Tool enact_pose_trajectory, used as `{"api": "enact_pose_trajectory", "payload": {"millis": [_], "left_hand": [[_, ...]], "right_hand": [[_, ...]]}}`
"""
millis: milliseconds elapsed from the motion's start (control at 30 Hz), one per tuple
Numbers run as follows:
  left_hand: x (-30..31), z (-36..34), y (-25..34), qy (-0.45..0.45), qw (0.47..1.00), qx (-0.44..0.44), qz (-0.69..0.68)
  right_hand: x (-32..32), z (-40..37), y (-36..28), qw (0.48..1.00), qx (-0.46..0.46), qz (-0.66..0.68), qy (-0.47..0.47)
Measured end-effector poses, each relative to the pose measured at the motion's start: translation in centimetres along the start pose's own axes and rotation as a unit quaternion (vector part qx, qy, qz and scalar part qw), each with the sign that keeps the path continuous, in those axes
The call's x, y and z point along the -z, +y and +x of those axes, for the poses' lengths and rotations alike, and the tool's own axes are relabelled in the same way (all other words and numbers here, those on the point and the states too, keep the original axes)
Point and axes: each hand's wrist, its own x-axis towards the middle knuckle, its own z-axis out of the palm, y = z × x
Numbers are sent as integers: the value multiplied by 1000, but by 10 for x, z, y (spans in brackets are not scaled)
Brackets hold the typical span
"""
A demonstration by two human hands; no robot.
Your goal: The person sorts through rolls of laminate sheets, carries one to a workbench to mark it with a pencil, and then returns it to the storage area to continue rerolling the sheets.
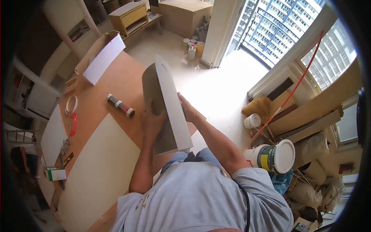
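A large grey box-like panel (170, 104) with a pale long edge stands tilted in front of my body, over the near edge of the brown table (127, 73). My left hand (154, 120) grips its darker left face, with the fingers partly bent around a small hole or knob. On the opposite side, my right hand (187, 108) presses against the pale face, its fingertips partly hidden behind the panel. Left of the panel, a dark roll with white bands (120, 105) lies on the table, beside a large pale sheet (102, 170).
A white open box (104, 63), tape roll (71, 105), red clamp (73, 123) and small green-white box (55, 174) rest on the table. Buckets (284, 156), a straw broom (257, 107) and leaning boards (309, 116) stand at the right.
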Motion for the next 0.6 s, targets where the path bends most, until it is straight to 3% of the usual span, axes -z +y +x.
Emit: {"api": "enact_pose_trajectory", "payload": {"millis": [100, 233, 267, 333, 367, 400, 433, 467, 533, 600], "left_hand": [[-6, 24, 8, 27, 996, 76, 45], [-22, 44, 3, 94, 989, 110, 33], [-14, 42, 22, 67, 989, 133, -22], [-25, 47, 37, 62, 976, 188, -90], [-35, 56, 33, 81, 974, 202, -70], [-50, 49, 23, 94, 970, 221, -46], [-72, 45, 6, 199, 967, 160, -22], [-77, 41, 5, 215, 959, 183, -17], [-80, 44, 9, 211, 945, 202, 147], [-83, 45, 16, 249, 937, 199, 144]], "right_hand": [[-15, 22, -22, 999, 11, -28, 15], [24, 77, -26, 994, 27, -96, -32], [30, 84, -33, 994, 8, -102, -49], [36, 82, -45, 962, 19, -272, 16], [31, 78, -67, 961, -82, -265, -17], [57, 89, -75, 926, -27, -351, -140], [55, 94, -95, 914, -23, -376, -148], [45, 94, -115, 907, -12, -393, -149], [39, 124, -148, 841, 59, -499, -203], [13, 144, -175, 838, 10, -490, -239]]}}
